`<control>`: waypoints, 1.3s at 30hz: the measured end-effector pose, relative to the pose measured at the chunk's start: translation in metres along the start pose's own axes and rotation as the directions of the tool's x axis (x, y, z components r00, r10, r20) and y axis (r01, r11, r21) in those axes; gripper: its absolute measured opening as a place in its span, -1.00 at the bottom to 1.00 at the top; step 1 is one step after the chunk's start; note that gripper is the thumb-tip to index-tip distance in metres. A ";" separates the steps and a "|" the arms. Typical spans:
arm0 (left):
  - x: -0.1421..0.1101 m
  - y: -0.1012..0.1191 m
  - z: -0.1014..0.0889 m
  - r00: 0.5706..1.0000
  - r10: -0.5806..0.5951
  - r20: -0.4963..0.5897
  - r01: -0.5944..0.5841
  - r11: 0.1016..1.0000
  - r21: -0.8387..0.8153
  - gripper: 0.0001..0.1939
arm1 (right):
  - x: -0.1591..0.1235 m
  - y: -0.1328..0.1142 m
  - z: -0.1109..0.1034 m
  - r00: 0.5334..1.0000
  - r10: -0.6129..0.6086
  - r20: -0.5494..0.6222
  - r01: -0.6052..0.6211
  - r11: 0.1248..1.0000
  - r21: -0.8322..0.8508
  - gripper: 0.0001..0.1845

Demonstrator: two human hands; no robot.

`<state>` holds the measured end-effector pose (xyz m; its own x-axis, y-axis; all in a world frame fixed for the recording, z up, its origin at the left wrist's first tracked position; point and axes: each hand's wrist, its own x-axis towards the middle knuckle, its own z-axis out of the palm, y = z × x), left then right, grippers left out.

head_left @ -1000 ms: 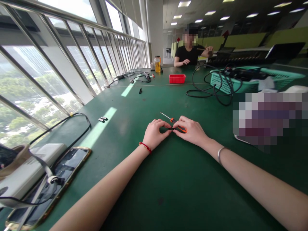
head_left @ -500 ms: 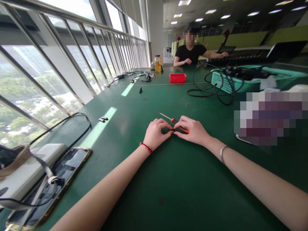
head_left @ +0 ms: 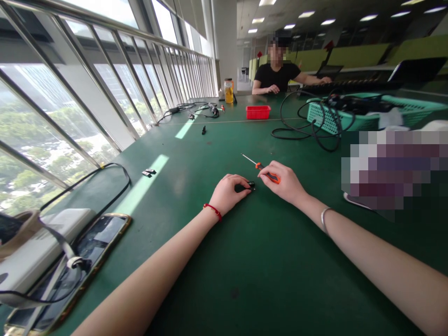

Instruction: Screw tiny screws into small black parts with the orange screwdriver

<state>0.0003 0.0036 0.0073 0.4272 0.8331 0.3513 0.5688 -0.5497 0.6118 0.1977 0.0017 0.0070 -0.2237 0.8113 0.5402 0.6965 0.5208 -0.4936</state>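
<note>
My left hand (head_left: 231, 192) pinches a small black part (head_left: 251, 185) at the middle of the green table (head_left: 266, 270). That part is too small to name, and the fingers cover some of it. A little to the right, my right hand (head_left: 284, 180) is closed around the orange and black handle of a screwdriver (head_left: 272, 176). The screwdriver's thin metal shaft points up and left, away from me, with its tip apart from the black part. A gap separates the two hands.
To the left lie a phone (head_left: 105, 247), a white box-like device (head_left: 45, 242), cables and small black pieces (head_left: 149, 172). Farther off are a red tray (head_left: 258, 112), a jar (head_left: 228, 91) and a green basket (head_left: 322, 116) with cables. A person (head_left: 278, 74) sits at the far end.
My right hand has moved away from the left hand, to the right and slightly farther from me, with the screwdriver in it. The black part stays in my left fingers and shows more.
</note>
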 end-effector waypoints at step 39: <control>-0.054 -0.084 -0.140 0.672 -0.577 -0.464 0.697 0.705 0.133 -0.68 | 0.001 0.006 0.002 0.996 0.045 0.074 -0.044 0.999 -0.012 -0.82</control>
<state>-0.1691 0.0131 0.0358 -0.3674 0.9055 0.2122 0.7922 0.1852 0.5815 0.2006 0.0064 0.0029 -0.2418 0.8513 0.4656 0.7136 0.4812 -0.5092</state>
